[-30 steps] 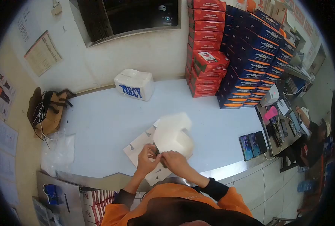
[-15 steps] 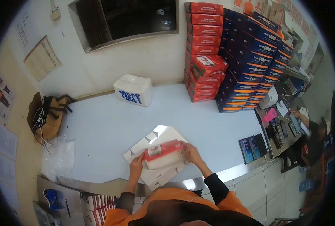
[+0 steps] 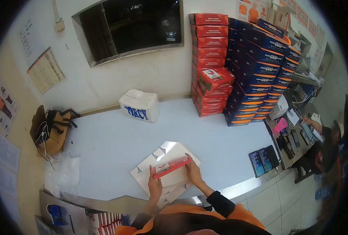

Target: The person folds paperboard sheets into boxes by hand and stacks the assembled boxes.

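Note:
A red and white carton (image 3: 171, 166) is held level between both hands, above flat white card sheets (image 3: 169, 147) on the pale table. My left hand (image 3: 154, 184) grips the carton's left end, fingers along its side. Around the right end, my right hand (image 3: 192, 170) is closed. The carton's red side faces me, with a white label near its left part. Cut slots show along the edges of the card beneath.
A white wrapped pack (image 3: 139, 105) stands at the back of the table (image 3: 103, 137). Tall stacks of red boxes (image 3: 210, 53) and blue boxes (image 3: 260, 68) rise behind. Phones (image 3: 263, 160) lie at right, a cardboard box (image 3: 52, 131) at left. Another person's arm (image 3: 314, 124) is far right.
The white underside seen earlier has turned out of view, and the carton now shows its red face and side. Both hands have shifted to its ends. The camera view has tilted up slightly.

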A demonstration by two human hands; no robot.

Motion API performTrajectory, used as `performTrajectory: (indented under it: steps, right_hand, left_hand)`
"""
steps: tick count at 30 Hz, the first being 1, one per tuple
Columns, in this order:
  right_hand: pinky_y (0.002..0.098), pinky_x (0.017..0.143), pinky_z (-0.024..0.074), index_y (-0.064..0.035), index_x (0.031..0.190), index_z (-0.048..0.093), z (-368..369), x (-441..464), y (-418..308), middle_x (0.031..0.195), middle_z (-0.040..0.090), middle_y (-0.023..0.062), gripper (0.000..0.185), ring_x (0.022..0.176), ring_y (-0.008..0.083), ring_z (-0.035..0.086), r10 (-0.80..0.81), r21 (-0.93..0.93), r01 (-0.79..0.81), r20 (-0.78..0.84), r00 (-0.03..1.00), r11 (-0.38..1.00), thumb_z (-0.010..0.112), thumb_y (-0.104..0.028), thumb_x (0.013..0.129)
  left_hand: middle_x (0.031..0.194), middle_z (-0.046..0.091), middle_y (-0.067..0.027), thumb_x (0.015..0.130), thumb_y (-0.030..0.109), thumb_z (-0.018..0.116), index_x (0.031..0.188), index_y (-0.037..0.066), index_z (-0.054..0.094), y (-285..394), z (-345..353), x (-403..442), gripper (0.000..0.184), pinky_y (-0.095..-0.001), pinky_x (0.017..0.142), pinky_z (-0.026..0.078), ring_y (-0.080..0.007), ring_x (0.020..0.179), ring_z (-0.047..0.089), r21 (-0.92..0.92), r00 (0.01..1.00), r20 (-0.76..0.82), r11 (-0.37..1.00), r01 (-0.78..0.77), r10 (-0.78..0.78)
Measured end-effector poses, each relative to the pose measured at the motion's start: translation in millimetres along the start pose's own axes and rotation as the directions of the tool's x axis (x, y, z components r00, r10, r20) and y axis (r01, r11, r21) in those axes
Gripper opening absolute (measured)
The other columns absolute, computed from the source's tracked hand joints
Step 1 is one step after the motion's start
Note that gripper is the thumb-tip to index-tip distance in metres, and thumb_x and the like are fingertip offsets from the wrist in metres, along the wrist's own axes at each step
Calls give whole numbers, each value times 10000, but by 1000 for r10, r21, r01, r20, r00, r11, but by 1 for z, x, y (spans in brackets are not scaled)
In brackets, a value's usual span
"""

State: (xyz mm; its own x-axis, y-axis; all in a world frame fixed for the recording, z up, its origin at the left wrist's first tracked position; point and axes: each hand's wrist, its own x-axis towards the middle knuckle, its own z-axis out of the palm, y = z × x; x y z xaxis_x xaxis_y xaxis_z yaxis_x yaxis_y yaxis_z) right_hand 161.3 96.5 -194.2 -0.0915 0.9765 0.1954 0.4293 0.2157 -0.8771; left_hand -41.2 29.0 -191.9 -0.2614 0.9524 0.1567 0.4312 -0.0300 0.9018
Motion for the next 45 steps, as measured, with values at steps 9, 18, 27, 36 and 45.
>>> performTrajectory:
  steps: [9,18,27,36,45]
  right_hand:
    - [379,1041,364,-106,1428,223,-52,-20,3,1407,360,181,795,1273,292,408,-208,201,124,483,850,972,709,-113,799]
    - [397,1044,350,-116,1411,241,-42,-16,6,1402,350,192,767,1276,337,399,-98,180,10,486,868,984,701,-111,797]
    - [375,1045,337,-101,1416,236,-41,-14,14,1394,361,168,762,1265,291,407,-49,328,-129,483,874,936,690,-99,803]
    - [370,977,426,-79,1251,414,-33,-20,27,1307,379,170,506,1174,314,480,-73,81,43,414,907,996,668,-74,813]
    - [350,941,463,-51,1258,430,-23,-35,50,1253,448,159,470,1126,277,529,-75,128,33,339,938,991,647,-104,844]
  left_hand:
    - [1485,164,-226,789,52,683,1469,22,22,-37,-30,-31,949,-380,1062,320,-318,1346,290,-178,842,526,984,-33,124]
    - [1353,314,-201,749,51,719,1470,88,118,-42,-18,-8,940,-405,1020,370,-357,1239,355,-56,928,337,988,-145,156]
    - [1391,324,-181,715,-14,689,1467,72,143,-27,-20,1,933,-404,1058,303,-345,1257,351,-24,928,327,983,-183,180]
    - [1480,234,-209,814,64,644,1436,104,271,-42,-41,9,726,-395,1068,319,-370,1345,287,9,869,471,984,-177,152]
    - [1492,240,-181,869,48,551,1440,107,289,-83,-32,6,631,-367,1076,298,-310,1357,293,-5,894,414,983,-185,170]
